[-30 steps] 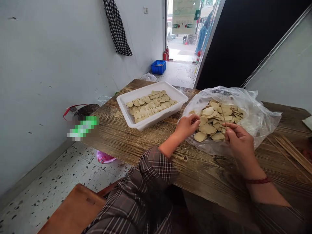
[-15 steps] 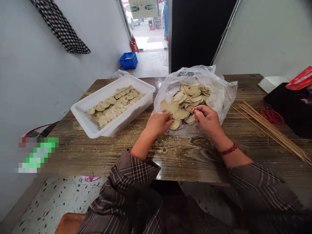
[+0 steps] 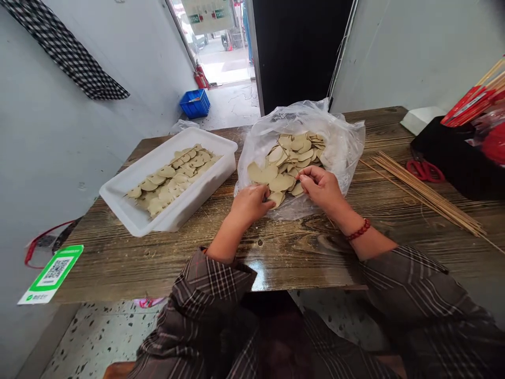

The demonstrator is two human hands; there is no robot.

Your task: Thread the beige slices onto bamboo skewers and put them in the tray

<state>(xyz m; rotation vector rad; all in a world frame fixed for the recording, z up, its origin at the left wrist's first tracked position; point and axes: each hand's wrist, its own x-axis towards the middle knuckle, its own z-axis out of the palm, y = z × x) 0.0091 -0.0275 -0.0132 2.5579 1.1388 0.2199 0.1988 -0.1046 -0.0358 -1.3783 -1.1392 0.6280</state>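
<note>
With left hand parted at the fingertips and right hand pinched, seemingly on a thin stick, best take pale slices, probably light, pliable and tearable, by the rim, inside the plastic bag.

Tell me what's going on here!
A person's left hand is at the near edge of the thin, pale slices heaped in a plastic bag. The right hand is over them, its fingers drawn together; I can't tell if they hold anything. More slices overlap in a white tray on the left, and thin sticks lie on the right.
</note>
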